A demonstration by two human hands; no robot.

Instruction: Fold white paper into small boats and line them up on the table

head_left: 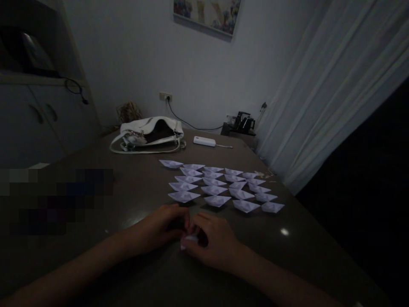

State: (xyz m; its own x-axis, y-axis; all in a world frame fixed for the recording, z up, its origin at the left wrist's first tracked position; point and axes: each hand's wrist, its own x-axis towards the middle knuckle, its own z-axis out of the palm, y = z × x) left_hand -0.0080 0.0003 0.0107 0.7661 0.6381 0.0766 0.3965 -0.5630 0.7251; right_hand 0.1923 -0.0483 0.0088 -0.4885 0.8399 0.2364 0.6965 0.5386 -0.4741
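Small pale folded paper piece [189,240] lies on dark tabletop [128,192] near its front edge, pinched between left hand [162,228] and right hand [215,243]; judged best pressed flat, creases sharp, matching white paper boats [220,187] beyond.

On the table [96,179] before you, your left hand [159,228] and right hand [215,241] meet over a folded paper [188,240]. Just behind them lie rows of paper boats [220,187]; farther back — a handbag [148,134] at left, a power bank [204,141] to its right.
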